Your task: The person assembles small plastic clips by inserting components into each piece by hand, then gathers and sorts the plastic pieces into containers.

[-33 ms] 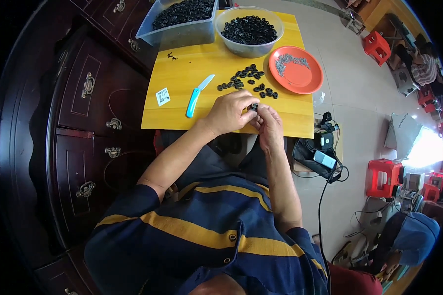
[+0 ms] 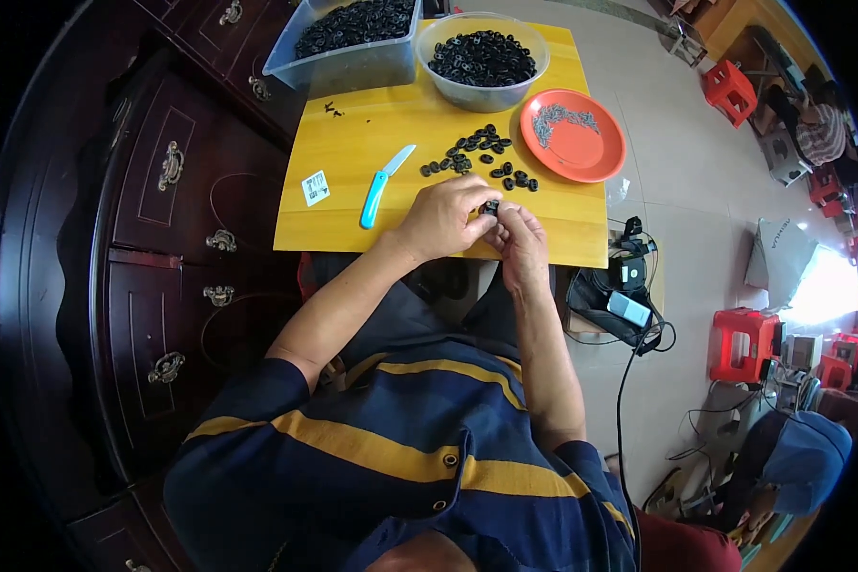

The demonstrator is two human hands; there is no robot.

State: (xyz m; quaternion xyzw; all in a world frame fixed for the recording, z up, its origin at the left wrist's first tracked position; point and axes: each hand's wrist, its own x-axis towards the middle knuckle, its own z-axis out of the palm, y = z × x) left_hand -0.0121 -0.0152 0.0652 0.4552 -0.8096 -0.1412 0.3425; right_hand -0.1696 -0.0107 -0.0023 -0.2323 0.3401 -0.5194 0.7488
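Because the black part (image 2: 490, 207) is so small and sits right at the fingertips, just right of centre in the upper half of the frame, a slip looks like the likeliest trouble. The left hand (image 2: 440, 217) has its grip closed to a narrow pinch on it, thumb against finger; the right hand (image 2: 524, 246) meets it from the other side, its grip also pinched down, though how firmly each presses I cannot tell. Uneven pressure could flick the part out, and with the near edge of the yellow surface (image 2: 334, 143) just below the hands, it could drop toward the lap. If it landed upward in the frame instead, it could be lost among the loose ovals (image 2: 487, 145) just above the hands, which look much alike.

The knife (image 2: 373, 197) lies left of the left hand with its blade out, pointing to the upper right; a careless sweep of that hand to the left could meet the edge. Toward the upper right, the red plate (image 2: 582, 164) reaches past the side of the surface as seen from here, so a knock from the right forearm could tip it and spill the grey pins (image 2: 564, 118).
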